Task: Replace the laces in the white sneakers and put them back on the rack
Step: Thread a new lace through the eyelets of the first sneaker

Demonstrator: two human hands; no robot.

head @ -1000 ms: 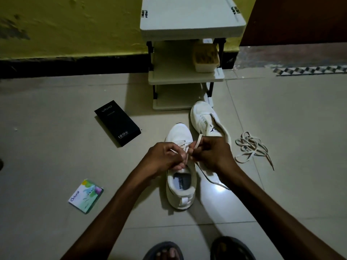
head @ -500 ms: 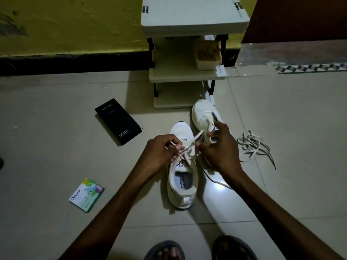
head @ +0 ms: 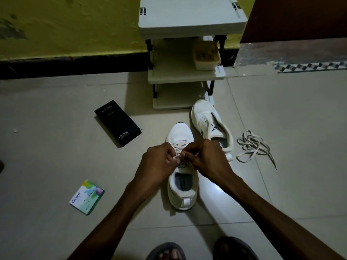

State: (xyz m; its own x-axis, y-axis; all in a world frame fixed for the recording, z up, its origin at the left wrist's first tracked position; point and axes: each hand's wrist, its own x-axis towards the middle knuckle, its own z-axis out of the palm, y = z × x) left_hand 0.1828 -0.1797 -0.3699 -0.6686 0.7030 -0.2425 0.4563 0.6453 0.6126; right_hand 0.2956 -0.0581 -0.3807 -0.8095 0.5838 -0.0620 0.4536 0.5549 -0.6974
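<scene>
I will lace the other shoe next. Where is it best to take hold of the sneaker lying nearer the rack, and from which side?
Probably the heel collar of the far sneaker, coming from the right. It seems tipped sideways, its opening facing right and its heel toward you, so the collar gives an edge to pinch. The right hand is nearest.

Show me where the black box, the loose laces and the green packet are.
black box [head: 117, 123]: head view, middle of its top face.
loose laces [head: 250, 143]: head view, the tangled middle of the pile.
green packet [head: 87, 197]: head view, middle of its printed face.
</scene>
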